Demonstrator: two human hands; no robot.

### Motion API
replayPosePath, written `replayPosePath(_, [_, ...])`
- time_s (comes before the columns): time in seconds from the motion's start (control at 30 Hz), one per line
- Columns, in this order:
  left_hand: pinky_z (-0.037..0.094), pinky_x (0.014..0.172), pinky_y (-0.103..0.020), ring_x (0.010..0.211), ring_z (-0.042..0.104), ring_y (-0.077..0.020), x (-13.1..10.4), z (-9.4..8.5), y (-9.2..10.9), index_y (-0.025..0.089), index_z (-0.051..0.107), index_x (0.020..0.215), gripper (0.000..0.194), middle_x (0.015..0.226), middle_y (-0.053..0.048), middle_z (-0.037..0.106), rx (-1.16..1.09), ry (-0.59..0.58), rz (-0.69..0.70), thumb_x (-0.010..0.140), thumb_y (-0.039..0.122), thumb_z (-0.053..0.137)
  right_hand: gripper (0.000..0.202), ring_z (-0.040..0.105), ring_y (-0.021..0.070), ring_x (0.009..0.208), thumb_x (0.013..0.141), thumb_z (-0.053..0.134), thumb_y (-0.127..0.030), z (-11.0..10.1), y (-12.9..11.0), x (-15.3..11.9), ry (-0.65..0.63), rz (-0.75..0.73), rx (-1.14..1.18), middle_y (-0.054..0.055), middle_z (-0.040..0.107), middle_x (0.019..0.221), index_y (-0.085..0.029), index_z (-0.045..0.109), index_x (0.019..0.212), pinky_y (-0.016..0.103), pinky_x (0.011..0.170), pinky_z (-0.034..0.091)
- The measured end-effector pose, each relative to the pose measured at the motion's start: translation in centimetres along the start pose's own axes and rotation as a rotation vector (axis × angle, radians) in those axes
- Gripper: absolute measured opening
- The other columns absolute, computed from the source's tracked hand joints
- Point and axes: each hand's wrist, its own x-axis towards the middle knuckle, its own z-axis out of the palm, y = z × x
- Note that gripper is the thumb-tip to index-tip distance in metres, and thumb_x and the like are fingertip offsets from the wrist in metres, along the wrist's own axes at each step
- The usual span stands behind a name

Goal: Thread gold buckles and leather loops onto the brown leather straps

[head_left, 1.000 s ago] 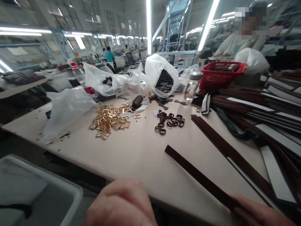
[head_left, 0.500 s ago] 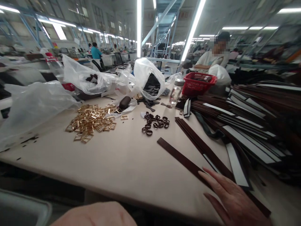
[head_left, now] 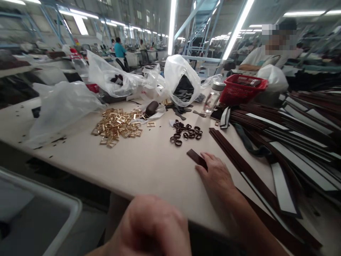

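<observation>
A dark brown strap [head_left: 194, 155] lies slantwise on the table, its far end showing just past my fingers. My right hand [head_left: 216, 173] is over the strap near that end, thumb on one side and fingers on the other, closed about it. At the bottom, close to the camera, my left hand [head_left: 157, 227] is blurred and curled like a fist; whatever it may hold is hidden. Beyond the strap's end is a cluster of small dark brown loops [head_left: 183, 133]. To the right, several more brown straps [head_left: 226, 147] lie stacked lengthwise.
Gold rectangular buckles [head_left: 117, 124] are heaped at left. Plastic bags [head_left: 172, 67], a clear bottle [head_left: 211, 97] and a red basket [head_left: 239, 93] stand at the back. Layered strips [head_left: 301, 142] fill the right side. A grey-white bin [head_left: 71, 206] sits below the front edge. A person [head_left: 266, 58] works opposite.
My right hand has moved forward along the strap to near its far end and closed on it. The left hand has come further into view. The camera view has shifted left and down.
</observation>
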Motion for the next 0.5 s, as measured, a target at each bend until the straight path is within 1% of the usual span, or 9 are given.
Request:
replayPosePath(0.03, [0.033,0.042,-0.020,0.043,0.049,-0.0086,0.5,0.0,-0.4,0.019,0.074,0.068,0.032,0.056,-0.003,0.061,-0.015,0.009,-0.013,0.071,0.051,0.082,0.038,0.059,0.0333,0.114,0.092,0.059,-0.031,0.3,-0.1,0.5,-0.023,0.025,-0.012,0.015,0.064,0.126,-0.011,0.062,0.124,0.048,0.097,0.049])
replayPosePath(0.07, [0.032,0.042,-0.019,0.042,0.046,-0.0064,0.9,-0.2,-1.2,0.019,0.073,0.072,0.028,0.055,-0.001,0.059,-0.034,0.041,-0.019,0.076,0.046,0.079,0.034,0.060,0.0329,0.109,0.093,0.057,-0.032,0.5,-0.1,0.8,-0.034,0.038,-0.026,0.014,0.065,0.122,-0.013,0.064,0.120,0.047,0.094,0.049])
replayPosePath(0.13, [0.029,0.043,-0.017,0.040,0.040,-0.0036,1.5,-1.2,-3.1,0.018,0.070,0.075,0.025,0.051,0.003,0.054,-0.072,0.154,-0.018,0.082,0.041,0.074,0.030,0.061,0.0318,0.103,0.094,0.055,-0.033,0.6,-0.2,1.0,-0.027,0.040,-0.056,0.012,0.067,0.114,-0.016,0.067,0.115,0.046,0.091,0.049])
replayPosePath(0.2, [0.031,0.045,-0.016,0.043,0.042,-0.0034,1.9,-2.7,-5.1,0.016,0.068,0.078,0.026,0.054,0.003,0.055,-0.076,0.245,-0.019,0.084,0.040,0.073,0.030,0.062,0.0307,0.100,0.093,0.055,-0.033,0.5,-0.1,1.0,-0.024,0.068,-0.065,0.011,0.067,0.111,-0.017,0.067,0.114,0.044,0.089,0.049])
replayPosePath(0.27, [0.035,0.049,-0.017,0.047,0.047,-0.0041,2.0,-3.8,-6.4,0.015,0.068,0.087,0.027,0.063,0.001,0.060,-0.038,0.278,-0.025,0.084,0.041,0.073,0.033,0.064,0.0296,0.098,0.089,0.059,-0.033,0.3,0.1,0.9,-0.056,0.132,-0.036,0.011,0.067,0.109,-0.016,0.067,0.116,0.042,0.087,0.049])
replayPosePath(0.33, [0.041,0.054,-0.019,0.055,0.053,-0.0059,2.1,-4.4,-6.8,0.016,0.067,0.101,0.032,0.077,-0.001,0.064,0.027,0.296,-0.022,0.082,0.041,0.075,0.038,0.065,0.0281,0.097,0.085,0.063,-0.032,0.0,0.0,0.8,-0.113,0.180,0.020,0.010,0.068,0.106,-0.016,0.065,0.120,0.040,0.085,0.049])
replayPosePath(0.4, [0.046,0.060,-0.021,0.068,0.059,-0.0096,2.2,-4.6,-6.8,0.020,0.062,0.117,0.044,0.098,-0.005,0.065,0.142,0.316,-0.001,0.081,0.040,0.076,0.042,0.065,0.0265,0.095,0.082,0.066,-0.030,-0.5,-0.3,0.5,-0.167,0.187,0.077,0.008,0.068,0.103,-0.016,0.064,0.121,0.038,0.084,0.048])
replayPosePath(0.5, [0.051,0.077,-0.028,0.093,0.062,-0.0156,2.6,-4.8,-6.6,0.026,0.051,0.133,0.055,0.124,-0.009,0.059,0.362,0.330,0.050,0.084,0.038,0.072,0.040,0.064,0.0244,0.091,0.079,0.070,-0.028,-1.4,-1.3,-0.4,-0.223,0.175,0.139,0.006,0.068,0.099,-0.017,0.065,0.117,0.036,0.082,0.046])
